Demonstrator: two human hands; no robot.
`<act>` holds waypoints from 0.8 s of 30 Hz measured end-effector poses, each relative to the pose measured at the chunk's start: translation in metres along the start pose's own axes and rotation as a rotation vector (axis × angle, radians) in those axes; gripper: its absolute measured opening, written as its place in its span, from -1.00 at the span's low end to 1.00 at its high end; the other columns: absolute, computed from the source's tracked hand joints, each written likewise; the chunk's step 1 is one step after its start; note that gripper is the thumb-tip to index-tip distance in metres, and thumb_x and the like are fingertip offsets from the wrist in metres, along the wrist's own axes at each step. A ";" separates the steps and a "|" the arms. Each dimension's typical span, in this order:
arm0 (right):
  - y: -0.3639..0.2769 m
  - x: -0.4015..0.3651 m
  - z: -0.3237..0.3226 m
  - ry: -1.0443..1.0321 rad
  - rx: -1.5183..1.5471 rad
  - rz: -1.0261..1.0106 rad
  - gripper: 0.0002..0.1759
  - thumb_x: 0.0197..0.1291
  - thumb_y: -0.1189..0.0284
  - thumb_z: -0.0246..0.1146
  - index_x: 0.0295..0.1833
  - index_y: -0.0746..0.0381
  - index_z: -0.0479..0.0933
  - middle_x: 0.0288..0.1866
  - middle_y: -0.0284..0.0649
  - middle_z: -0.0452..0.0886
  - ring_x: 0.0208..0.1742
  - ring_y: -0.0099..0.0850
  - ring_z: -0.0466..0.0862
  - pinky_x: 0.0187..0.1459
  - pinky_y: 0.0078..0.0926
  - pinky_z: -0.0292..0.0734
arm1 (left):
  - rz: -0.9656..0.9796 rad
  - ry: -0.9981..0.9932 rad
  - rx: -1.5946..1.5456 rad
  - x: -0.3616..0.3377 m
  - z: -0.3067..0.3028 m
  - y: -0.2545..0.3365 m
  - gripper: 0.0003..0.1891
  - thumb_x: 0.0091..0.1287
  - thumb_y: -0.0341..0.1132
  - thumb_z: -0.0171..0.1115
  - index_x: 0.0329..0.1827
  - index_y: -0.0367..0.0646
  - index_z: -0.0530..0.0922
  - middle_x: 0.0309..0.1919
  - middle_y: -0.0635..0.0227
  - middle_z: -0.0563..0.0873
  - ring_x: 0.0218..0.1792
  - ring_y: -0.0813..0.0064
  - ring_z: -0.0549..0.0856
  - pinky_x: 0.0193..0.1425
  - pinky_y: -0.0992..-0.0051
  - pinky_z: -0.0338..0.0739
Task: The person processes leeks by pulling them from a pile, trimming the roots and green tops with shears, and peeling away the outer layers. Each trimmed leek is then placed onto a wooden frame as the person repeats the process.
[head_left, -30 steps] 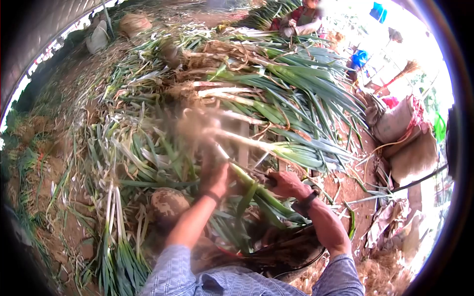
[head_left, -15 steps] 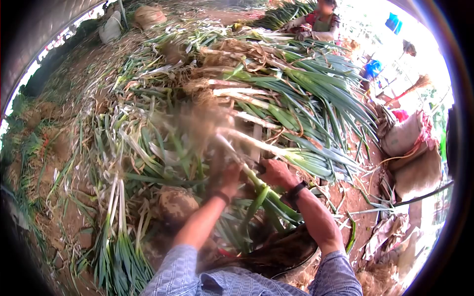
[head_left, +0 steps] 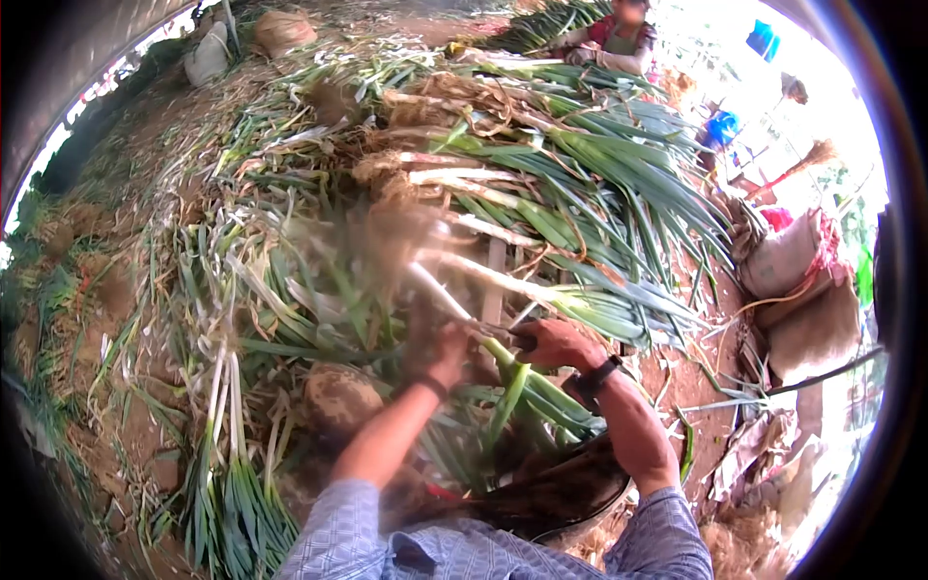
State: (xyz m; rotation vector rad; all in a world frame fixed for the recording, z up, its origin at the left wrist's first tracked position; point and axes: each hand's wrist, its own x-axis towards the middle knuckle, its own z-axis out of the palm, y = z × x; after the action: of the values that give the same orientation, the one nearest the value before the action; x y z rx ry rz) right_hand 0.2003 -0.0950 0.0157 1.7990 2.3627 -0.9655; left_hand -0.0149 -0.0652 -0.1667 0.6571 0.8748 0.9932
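Observation:
A long green onion [head_left: 442, 294] with a white stalk lies slanted in front of me, its green leaves running down toward my lap. My left hand [head_left: 447, 354] is closed around the left side of its stalk, the fingers partly blurred. Across the stalk, a thin brownish leaf strip [head_left: 498, 332] stretches to my right hand [head_left: 561, 344], whose fingers are curled shut on it. Just beyond my hands lies a pile of green onions [head_left: 580, 164], roots to the left and leaves to the right. The root end of the held stalk is smeared by haze on the lens.
Loose leaves and peelings [head_left: 261, 261] cover the ground on the left. A bunch of green onions [head_left: 232, 483] lies at lower left. Stuffed sacks [head_left: 788, 261] stand at right, more sacks [head_left: 284, 33] at the back. Another person [head_left: 619, 43] works beyond the pile.
My right hand has shifted slightly right, away from the stalk, and the brownish strip now shows stretched between my hands. My left hand has moved slightly left.

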 end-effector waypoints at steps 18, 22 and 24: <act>0.060 -0.119 -0.008 0.181 0.104 0.394 -0.64 0.13 0.12 0.39 -0.07 0.12 0.69 -0.25 -0.08 0.75 -0.20 -0.11 0.74 -0.13 -0.15 0.60 | 0.543 0.546 0.312 0.020 0.034 0.027 -0.50 0.30 -0.19 0.41 0.17 -0.37 0.51 0.05 -0.13 0.61 0.04 0.15 0.65 0.10 0.24 0.55; 0.083 -0.118 -0.004 0.259 0.071 0.454 -0.66 0.09 0.12 0.38 -0.16 0.14 0.67 -0.28 -0.05 0.74 -0.21 -0.06 0.73 -0.14 -0.12 0.60 | 0.811 0.543 0.630 -0.003 0.086 0.076 -0.63 0.32 -0.35 0.36 0.14 -0.23 0.50 0.02 0.15 0.56 0.04 0.27 0.55 0.20 0.27 0.43; 0.087 -0.117 -0.005 0.301 0.058 0.502 -0.67 0.08 0.13 0.38 -0.17 0.14 0.68 -0.29 -0.05 0.74 -0.21 -0.06 0.72 -0.14 -0.11 0.60 | 0.445 0.299 0.256 0.012 0.085 0.072 -0.81 0.38 -0.35 0.31 0.00 -0.16 0.62 -0.13 0.32 0.69 -0.11 0.44 0.70 -0.05 0.43 0.64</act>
State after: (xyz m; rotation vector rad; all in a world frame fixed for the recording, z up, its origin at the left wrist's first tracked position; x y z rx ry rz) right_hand 0.3179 -0.1813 0.0234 2.5358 1.8548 -0.7425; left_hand 0.0302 -0.0316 -0.0697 0.9639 1.1590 1.4160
